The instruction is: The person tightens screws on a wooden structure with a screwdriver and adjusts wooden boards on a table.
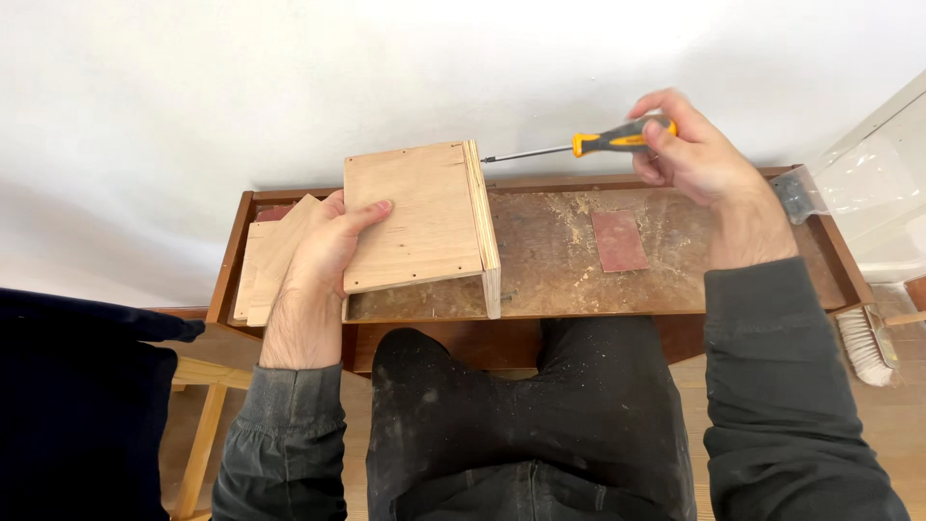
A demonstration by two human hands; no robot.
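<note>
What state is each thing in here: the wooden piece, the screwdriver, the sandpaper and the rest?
Plywood assembly: two boards joined in an L, propped on the tray, held.
Left hand: flat on the assembly, steadying it.
Screwdriver: horizontal, tip at the assembly's upright edge board.
Right hand: closed round the screwdriver's handle.
Sandpaper: lying flat, loose.
Wooden tray: dusted with sawdust.
Spare boards: stacked at the tray's left end.
Brush: lying unused at the right.

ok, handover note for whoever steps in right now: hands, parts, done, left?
Left hand: flat on the plywood assembly, steadying it on the wooden tray table.
Right hand: gripping the yellow-and-black screwdriver, tip at the assembly's upright side panel.
Spare plywood pieces lie under the left wrist; sandpaper sheet on the tray.
Done: two panels joined at a right angle.
Left: the screw at the tip; whether seated, cannot tell.
</note>
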